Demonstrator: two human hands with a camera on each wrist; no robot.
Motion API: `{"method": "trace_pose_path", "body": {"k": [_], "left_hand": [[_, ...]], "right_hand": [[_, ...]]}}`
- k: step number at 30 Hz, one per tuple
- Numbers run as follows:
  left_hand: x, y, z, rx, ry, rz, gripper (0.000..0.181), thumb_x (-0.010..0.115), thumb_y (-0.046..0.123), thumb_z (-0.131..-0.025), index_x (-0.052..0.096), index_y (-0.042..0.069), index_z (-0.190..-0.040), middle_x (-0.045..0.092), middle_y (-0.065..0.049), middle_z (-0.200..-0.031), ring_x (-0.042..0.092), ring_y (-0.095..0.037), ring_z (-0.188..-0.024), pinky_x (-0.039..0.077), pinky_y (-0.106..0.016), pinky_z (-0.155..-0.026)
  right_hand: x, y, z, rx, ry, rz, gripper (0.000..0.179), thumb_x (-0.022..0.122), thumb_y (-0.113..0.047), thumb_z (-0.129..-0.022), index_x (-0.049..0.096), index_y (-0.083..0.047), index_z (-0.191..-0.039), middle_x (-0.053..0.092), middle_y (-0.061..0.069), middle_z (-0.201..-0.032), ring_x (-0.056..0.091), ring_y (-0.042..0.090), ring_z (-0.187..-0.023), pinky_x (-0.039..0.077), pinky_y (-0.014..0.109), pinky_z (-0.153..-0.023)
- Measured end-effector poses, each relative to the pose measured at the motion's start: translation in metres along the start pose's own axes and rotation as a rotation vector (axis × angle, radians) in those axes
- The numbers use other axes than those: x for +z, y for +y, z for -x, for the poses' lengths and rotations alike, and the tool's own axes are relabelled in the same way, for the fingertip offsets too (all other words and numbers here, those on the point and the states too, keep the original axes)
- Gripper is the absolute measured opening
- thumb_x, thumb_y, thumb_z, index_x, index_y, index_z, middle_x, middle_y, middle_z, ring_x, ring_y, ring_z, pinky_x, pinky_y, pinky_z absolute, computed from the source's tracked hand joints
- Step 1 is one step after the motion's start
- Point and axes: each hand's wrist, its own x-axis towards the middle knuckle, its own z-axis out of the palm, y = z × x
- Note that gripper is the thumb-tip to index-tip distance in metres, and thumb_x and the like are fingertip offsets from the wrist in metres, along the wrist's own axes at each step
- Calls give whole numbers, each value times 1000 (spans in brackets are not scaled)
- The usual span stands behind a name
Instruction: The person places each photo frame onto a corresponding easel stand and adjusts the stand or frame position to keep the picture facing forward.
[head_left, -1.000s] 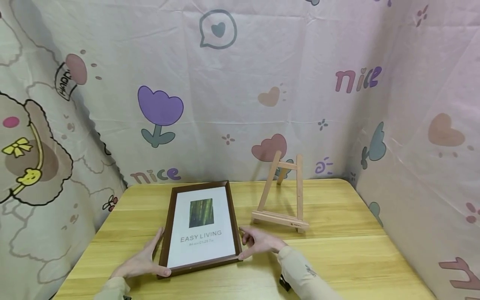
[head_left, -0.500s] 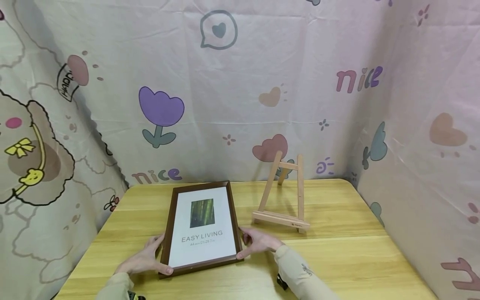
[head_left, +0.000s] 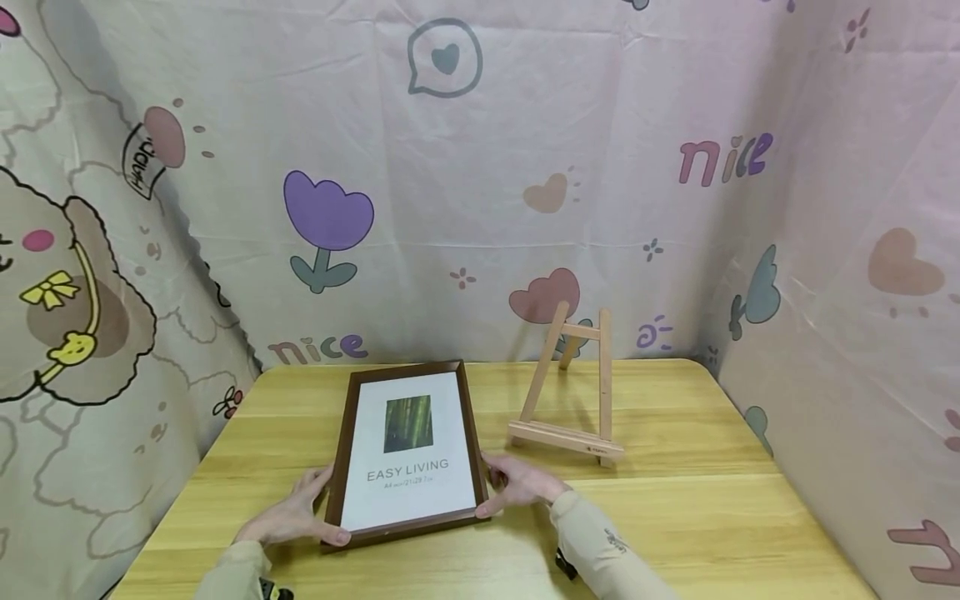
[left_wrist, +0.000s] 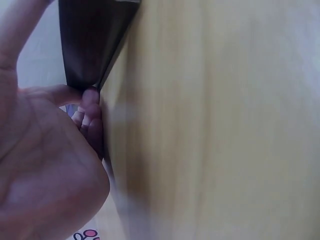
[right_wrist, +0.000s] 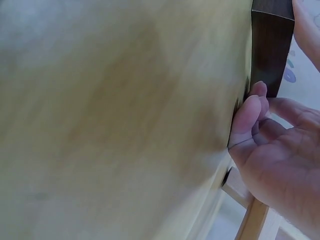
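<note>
A dark brown picture frame [head_left: 405, 458] lies face up on the table, slightly turned. Its white sheet carries a small green picture and the words "EASY LIVING". My left hand [head_left: 292, 512] grips the lower left corner, thumb at the near edge and fingers along the left side. On the lower right, my right hand [head_left: 525, 483] holds the other corner the same way. Both wrist views show fingers curled low against the dark side of the frame, close to the tabletop; in the right wrist view the frame's edge [right_wrist: 270, 55] sits between thumb and fingers.
A small wooden easel [head_left: 566, 437] stands right of the frame, a short way beyond the right hand. The light wood table [head_left: 697, 500] ends at a printed curtain [head_left: 450, 167] behind and at both sides.
The left fingers have come down slightly along the frame's left side. The whole head view has drifted a little; frame, easel and right hand otherwise keep their places.
</note>
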Motion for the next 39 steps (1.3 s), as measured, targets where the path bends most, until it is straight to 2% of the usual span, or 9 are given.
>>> {"method": "trace_pose_path", "body": {"k": [8, 13, 19, 23, 26, 30, 33, 39], "left_hand": [[2, -1, 2, -8, -1, -21, 131, 88, 42, -72, 1, -3, -159, -8, -43, -157, -6, -69, -141, 9, -89, -101], [2, -1, 3, -15, 3, -35, 133, 86, 43, -74, -7, 3, -160, -12, -44, -157, -10, -70, -141, 4, -89, -101], [3, -1, 3, 29, 5, 15, 135, 85, 39, -77, -19, 7, -158, -13, -39, -161, -9, -70, -141, 4, -88, -103], [4, 0, 2, 47, 17, 57, 136, 85, 36, -79, -23, 10, -157, -18, -33, -163, -12, -68, -142, -2, -87, -103], [6, 0, 1, 55, 27, 91, 137, 86, 33, -78, -24, 11, -157, -16, -33, -163, -8, -65, -145, 2, -86, -105], [7, 0, 0, 79, 37, 133, 138, 86, 30, -77, -24, 10, -157, -13, -34, -163, 5, -62, -147, 16, -82, -110], [7, 1, -1, 104, 48, 149, 137, 86, 28, -77, -24, 9, -157, -15, -34, -163, 9, -63, -147, 22, -79, -112], [9, 3, -4, 128, 90, 178, 140, 88, 23, -74, -24, 10, -157, -19, -32, -163, 8, -63, -146, 20, -77, -114]], "right_hand": [[2, 4, 2, -35, 3, -25, 103, 88, -31, -75, 31, -2, -157, 56, -2, -101, 48, 11, -87, 47, 24, -79], [1, 8, 1, -63, 11, -77, 105, 87, -27, -77, 26, -4, -158, 58, 1, -100, 49, 11, -83, 46, 21, -73], [1, 9, 2, -70, 25, -118, 106, 86, -27, -78, 21, -14, -161, 61, 2, -101, 52, 11, -84, 48, 21, -76], [0, 9, 2, -66, 37, -112, 106, 85, -28, -78, 20, -15, -162, 61, 3, -101, 53, 12, -85, 49, 22, -77], [-1, 9, 2, -65, 43, -102, 106, 85, -28, -79, 20, -16, -162, 62, 3, -101, 54, 11, -86, 49, 22, -78], [-2, 9, 2, -78, 49, -104, 106, 85, -27, -79, 20, -15, -162, 63, 3, -101, 55, 11, -86, 49, 21, -78], [-2, 9, 1, -91, 54, -115, 105, 85, -25, -79, 20, -13, -162, 63, 4, -101, 56, 11, -86, 50, 21, -79], [-2, 9, 1, -103, 72, -125, 107, 84, -22, -80, 16, -14, -162, 64, 3, -98, 58, 11, -85, 52, 21, -78]]}}
